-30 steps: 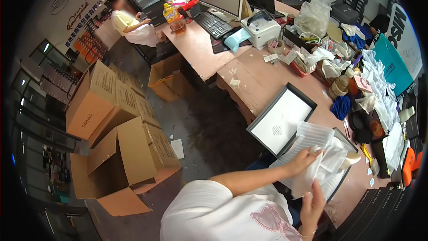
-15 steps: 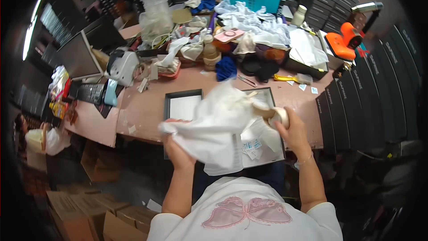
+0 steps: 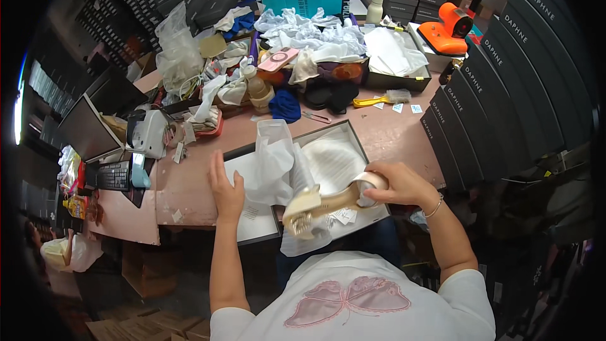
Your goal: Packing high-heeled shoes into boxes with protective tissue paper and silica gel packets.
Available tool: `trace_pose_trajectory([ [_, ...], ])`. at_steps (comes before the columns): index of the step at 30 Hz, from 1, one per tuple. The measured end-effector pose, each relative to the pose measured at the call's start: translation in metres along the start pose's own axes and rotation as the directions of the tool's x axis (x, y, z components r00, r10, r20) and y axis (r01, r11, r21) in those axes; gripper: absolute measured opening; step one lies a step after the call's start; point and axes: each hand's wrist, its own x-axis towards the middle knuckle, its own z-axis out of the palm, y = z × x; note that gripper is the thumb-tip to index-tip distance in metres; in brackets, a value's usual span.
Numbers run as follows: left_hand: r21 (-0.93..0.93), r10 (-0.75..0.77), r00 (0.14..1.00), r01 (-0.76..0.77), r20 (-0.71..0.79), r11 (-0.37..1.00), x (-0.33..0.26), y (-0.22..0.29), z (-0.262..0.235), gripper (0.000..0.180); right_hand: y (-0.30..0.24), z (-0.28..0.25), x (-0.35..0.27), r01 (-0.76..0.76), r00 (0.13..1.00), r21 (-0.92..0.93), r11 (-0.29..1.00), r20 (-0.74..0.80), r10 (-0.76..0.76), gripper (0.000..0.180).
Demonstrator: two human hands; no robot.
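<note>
My right hand (image 3: 399, 184) grips a cream and beige shoe (image 3: 331, 202) by its heel end. The shoe is tilted over the open box, and its front end, with a shiny ridged ornament, points left. My left hand (image 3: 227, 189) is open, thumb apart, beside the white wrapping paper (image 3: 273, 164) and holding nothing. That paper spreads between the dark-edged shoebox (image 3: 356, 140) and the white-lined tray or lid (image 3: 257, 230) to its left. More paper and small white printed slips (image 3: 344, 216) lie in the box under the shoe.
Tall stacks of dark shoeboxes (image 3: 486, 113) border the right side. At the back stand a bin of crumpled white paper (image 3: 309, 31), a bottle (image 3: 257, 88), a yellow-handled brush (image 3: 379, 99) and an orange device (image 3: 447, 30). A keyboard (image 3: 113, 175) and a label printer (image 3: 146, 134) are left.
The white paper has dropped from my left hand onto the box and tray, and that hand has opened and moved left. My right hand has lowered the shoe, turning its front end toward me.
</note>
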Motion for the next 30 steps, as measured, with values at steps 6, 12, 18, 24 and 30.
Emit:
trace_pose_trajectory([
  [6, -0.098, 0.387, 0.13, 0.99, 0.913, -0.101, -0.057, 0.105, -0.004, 0.065, -0.069, 0.019, 0.059, 0.353, 0.887, -0.146, 0.924, 0.367, -0.281, 0.042],
  [12, -0.298, 0.009, 0.432, 0.636, 0.902, -0.711, -0.089, 0.12, 0.008, 0.065, -0.059, 0.104, 0.054, 0.514, 0.764, -0.433, 0.741, -0.161, -0.624, 0.026],
  [18, -0.563, -0.348, 0.453, 0.537, 0.821, -0.628, -0.108, 0.144, 0.001, 0.061, -0.061, 0.142, 0.032, 0.401, 0.892, -0.232, 0.886, -0.123, -0.436, 0.045],
  [24, -0.687, -0.451, 0.518, 0.543, 0.727, -0.483, -0.137, 0.149, 0.009, 0.056, -0.07, 0.134, 0.031, 0.294, 0.955, -0.011, 0.956, -0.023, -0.295, 0.05],
  [30, -0.712, -0.478, 0.528, 0.547, 0.702, -0.441, -0.131, 0.147, -0.001, 0.048, -0.07, 0.13, 0.016, 0.254, 0.966, 0.152, 0.955, 0.018, -0.259, 0.053],
])
